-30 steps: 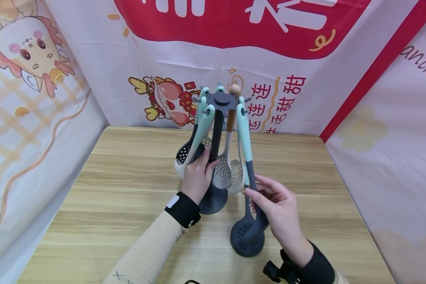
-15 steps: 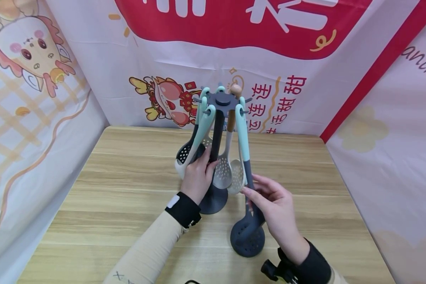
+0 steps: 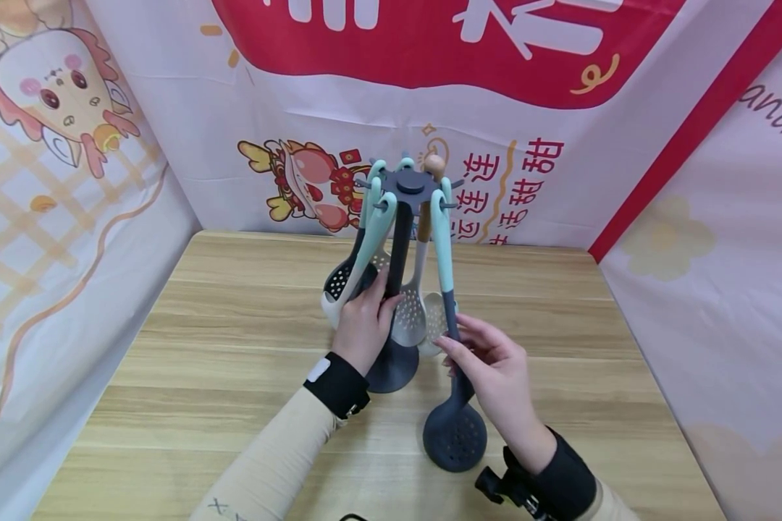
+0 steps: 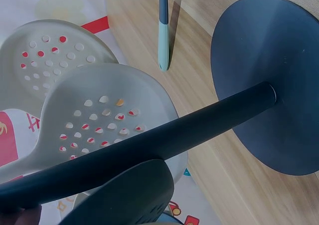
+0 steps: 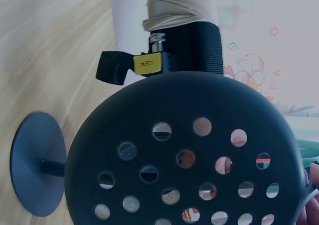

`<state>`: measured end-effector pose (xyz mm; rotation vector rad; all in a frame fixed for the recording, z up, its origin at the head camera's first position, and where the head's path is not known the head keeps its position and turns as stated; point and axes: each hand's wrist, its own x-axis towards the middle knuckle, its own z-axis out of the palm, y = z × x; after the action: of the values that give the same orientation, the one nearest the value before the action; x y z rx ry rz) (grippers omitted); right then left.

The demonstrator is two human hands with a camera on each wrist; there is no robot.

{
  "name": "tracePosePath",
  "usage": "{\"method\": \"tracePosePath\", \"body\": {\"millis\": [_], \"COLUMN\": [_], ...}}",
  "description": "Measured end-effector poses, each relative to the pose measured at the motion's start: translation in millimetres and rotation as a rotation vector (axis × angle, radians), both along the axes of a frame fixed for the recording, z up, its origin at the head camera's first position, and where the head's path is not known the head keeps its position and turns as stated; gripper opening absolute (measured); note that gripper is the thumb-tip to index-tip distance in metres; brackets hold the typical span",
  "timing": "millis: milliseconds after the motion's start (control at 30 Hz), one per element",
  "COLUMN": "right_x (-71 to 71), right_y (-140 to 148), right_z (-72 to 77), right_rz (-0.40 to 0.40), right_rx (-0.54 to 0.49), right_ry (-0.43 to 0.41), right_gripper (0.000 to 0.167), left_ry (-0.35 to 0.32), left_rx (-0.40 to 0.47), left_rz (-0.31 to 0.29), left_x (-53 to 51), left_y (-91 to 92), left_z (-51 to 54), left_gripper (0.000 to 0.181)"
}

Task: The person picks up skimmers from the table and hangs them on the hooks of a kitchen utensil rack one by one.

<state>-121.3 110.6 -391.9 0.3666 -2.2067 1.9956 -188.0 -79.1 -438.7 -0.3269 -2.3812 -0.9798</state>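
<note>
My left hand (image 3: 361, 325) grips the black pole of a utensil stand (image 3: 412, 183), just below mid-height. My right hand (image 3: 498, 376) pinches the dark shaft of a skimmer (image 3: 444, 253) with a mint handle, its end loop at a front-right hook of the stand. Its perforated dark head (image 5: 184, 135) fills much of the right wrist view. On the table below lies another dark perforated utensil (image 3: 459, 452); its mint handle (image 4: 163, 45) shows in the left wrist view. A grey slotted spoon (image 3: 409, 318) and several other utensils hang around the pole.
The stand's round dark base (image 3: 391, 373) rests on the wooden table (image 3: 234, 347). Printed cloth hangs behind the table and at both sides. A small black loop (image 3: 352, 517) shows at the bottom edge.
My right hand and the skimmer it holds have swung slightly left, and the skimmer's head now overlaps the utensil on the table more. My left hand stays on the pole.
</note>
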Motion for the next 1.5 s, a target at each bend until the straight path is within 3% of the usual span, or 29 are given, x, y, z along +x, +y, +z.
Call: {"method": "tracePosePath", "body": {"millis": [433,733,1500], "right_x": [-11.0,-20.4,-38.6], "right_y": [-4,-5,-6], "right_z": [-10.6,-17.6,-23.1], "right_rz": [-0.009,0.008,-0.013], "right_rx": [0.024,0.027,0.098], "right_ry": [0.096,0.215,0.19], "right_gripper": [0.03,0.026,0.026], "left_ry": [0.013,0.023,0.007], "left_rx": [-0.001,0.001,0.005], "left_rz": [0.003,-0.002,-0.014], "left_x": [-1.1,-2.1,-3.5], "left_y": [-0.1,-0.6,-1.6], "left_z": [-2.7,-3.0,-2.4], "left_gripper": [0.042,0.042,0.044]}}
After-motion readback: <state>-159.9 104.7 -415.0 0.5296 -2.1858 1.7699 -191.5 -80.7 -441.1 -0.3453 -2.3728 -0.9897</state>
